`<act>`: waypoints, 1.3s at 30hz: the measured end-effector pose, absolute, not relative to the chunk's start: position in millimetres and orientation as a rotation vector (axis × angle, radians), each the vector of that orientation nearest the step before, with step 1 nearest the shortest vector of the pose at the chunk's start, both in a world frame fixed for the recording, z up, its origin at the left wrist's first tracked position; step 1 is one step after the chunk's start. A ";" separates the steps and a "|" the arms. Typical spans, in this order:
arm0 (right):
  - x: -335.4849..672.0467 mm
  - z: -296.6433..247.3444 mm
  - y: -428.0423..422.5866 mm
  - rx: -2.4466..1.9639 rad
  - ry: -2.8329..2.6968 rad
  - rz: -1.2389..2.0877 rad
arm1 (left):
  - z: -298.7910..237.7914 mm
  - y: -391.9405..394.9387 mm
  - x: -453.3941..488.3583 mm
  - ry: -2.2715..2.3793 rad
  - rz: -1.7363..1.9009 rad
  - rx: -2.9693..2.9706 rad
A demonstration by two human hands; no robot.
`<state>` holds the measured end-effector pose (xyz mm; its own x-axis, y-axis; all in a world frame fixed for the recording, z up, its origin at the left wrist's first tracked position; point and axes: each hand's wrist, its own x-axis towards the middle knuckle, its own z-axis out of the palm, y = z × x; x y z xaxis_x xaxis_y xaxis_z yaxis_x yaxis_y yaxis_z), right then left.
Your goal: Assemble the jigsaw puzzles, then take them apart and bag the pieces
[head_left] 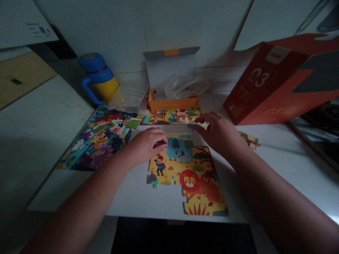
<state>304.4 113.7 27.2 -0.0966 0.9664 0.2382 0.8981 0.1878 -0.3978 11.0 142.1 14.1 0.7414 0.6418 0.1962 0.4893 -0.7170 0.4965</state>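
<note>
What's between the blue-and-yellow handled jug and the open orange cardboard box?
A crumpled clear plastic bag lies between the jug and the box in the head view.

Dim, cool light leaves the worktop (132, 199) in soft shadow, with a small glare at lower right. Wide-angle distortion stretches a red box (267, 83) toward the edge; fine detail looks soft.

The red box (275, 84) bears "3" (other lettering is blurred).

Home, prob.: white desk (127, 197) w/ animal jigsaw (196, 180), blue-yellow flask (100, 77), open orange box (173, 104).
</note>
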 end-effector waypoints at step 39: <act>262.4 22.2 87.8 -1.205 -1.940 1.105 | 25.8 129.9 13.0 0.808 0.598 1.716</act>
<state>262.4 87.8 22.2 -0.4116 0.9096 0.0572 0.4149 0.2429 -0.8768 13.0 129.9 25.8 0.6410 0.7675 -0.0065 0.2183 -0.1742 0.9602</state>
